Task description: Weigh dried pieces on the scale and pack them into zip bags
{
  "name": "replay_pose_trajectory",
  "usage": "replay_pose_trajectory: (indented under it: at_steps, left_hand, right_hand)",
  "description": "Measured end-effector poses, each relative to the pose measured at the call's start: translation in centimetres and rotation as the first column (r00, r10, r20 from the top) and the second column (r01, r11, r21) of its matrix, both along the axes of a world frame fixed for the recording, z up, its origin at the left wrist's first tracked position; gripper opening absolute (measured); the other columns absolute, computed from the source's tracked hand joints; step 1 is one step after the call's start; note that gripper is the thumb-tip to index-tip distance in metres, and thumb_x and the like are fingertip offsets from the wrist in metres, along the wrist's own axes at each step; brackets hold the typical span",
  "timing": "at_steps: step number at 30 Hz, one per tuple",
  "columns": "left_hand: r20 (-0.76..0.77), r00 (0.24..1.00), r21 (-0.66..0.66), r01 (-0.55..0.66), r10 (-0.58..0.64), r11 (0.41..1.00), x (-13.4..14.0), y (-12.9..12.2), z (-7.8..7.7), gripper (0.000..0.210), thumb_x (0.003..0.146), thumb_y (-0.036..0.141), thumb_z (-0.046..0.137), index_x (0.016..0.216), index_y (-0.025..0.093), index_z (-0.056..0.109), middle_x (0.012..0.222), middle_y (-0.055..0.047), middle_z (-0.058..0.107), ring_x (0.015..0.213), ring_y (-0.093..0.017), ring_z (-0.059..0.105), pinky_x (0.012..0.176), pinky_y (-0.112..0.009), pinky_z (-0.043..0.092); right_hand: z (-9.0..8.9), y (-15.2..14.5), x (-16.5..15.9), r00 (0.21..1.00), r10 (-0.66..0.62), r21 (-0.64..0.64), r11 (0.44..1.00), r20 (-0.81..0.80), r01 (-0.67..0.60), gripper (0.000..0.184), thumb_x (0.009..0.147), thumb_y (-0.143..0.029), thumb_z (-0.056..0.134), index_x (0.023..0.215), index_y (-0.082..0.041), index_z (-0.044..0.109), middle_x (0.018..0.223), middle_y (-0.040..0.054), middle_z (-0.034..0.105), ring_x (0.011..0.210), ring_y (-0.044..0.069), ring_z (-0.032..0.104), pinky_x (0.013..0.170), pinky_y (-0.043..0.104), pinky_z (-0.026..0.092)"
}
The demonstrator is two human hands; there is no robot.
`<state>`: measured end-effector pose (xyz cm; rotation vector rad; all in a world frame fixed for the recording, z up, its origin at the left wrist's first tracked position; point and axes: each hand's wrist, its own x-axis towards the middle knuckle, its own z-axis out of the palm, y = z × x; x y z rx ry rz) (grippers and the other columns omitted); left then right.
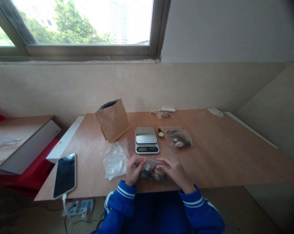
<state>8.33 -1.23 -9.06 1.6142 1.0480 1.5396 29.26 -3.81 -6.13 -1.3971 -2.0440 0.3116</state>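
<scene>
Nearest, below the bench (225, 162) at lower left, a power strip (85, 207) sits among cables. At the bench's front edge, the left hand (133, 169) and right hand (173, 169) each have a grip of thumb and fingers pinching the top edge of a filled zip bag (153, 172), which lies between them with dark and pale pieces inside. Clear plastic bags (114, 161) lie just beside the left hand, crowding that side; farther left is a phone (65, 175) with its cable plugged in. Directly beyond the filled zip bag, a digital scale (146, 139) blocks the way straight back. Right of it are a small dark-and-pale object (161, 133) and two overlapping pouches (181, 139). An upright, open paper bag (114, 121) stands behind the clear bags. Farther back lie a small packet (164, 114) and crumpled white material (215, 112), then the wall and window.
</scene>
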Motion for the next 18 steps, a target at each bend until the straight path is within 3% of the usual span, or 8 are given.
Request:
replay_pose_trajectory:
  at_steps: [8,13,18]
  left_hand:
    - [0.058,0.998,-0.139,0.017,-0.009,0.99,-0.04,-0.04,-0.23,0.017,0.082,0.032,0.067,0.082,0.015,0.07,0.078,-0.004,0.068,0.074,-0.017,0.064,0.067,-0.025,0.05]
    - [0.125,0.992,-0.232,0.03,-0.001,0.972,0.09,-0.09,-0.2,0.022,0.082,0.037,0.067,0.084,0.015,0.068,0.077,-0.004,0.069,0.072,-0.017,0.064,0.065,-0.026,0.05]
    - [0.185,0.982,-0.281,0.015,0.039,0.959,0.09,0.02,-0.69,0.033,0.085,0.046,0.06,0.085,0.015,0.069,0.078,-0.005,0.068,0.071,-0.017,0.062,0.066,-0.026,0.048]
  right_hand:
    - [-0.87,-0.15,0.3,0.999,-0.03,0.037,0.999,-0.043,0.032,0.03,0.091,-0.013,0.045,0.086,-0.022,0.074,0.085,0.0042,0.075,0.077,0.022,0.068,0.075,0.035,0.048]
    - [-0.85,0.25,-0.34,0.99,-0.052,-0.033,0.998,-0.128,0.048,0.028,0.093,-0.023,0.048,0.089,-0.022,0.076,0.086,0.0055,0.076,0.079,0.023,0.068,0.075,0.036,0.051]
    - [-0.69,-0.19,-0.19,0.948,-0.077,-0.172,0.985,-0.309,0.024,0.029,0.089,-0.038,0.059,0.112,-0.025,0.071,0.097,0.0054,0.074,0.085,0.021,0.068,0.078,0.031,0.054]
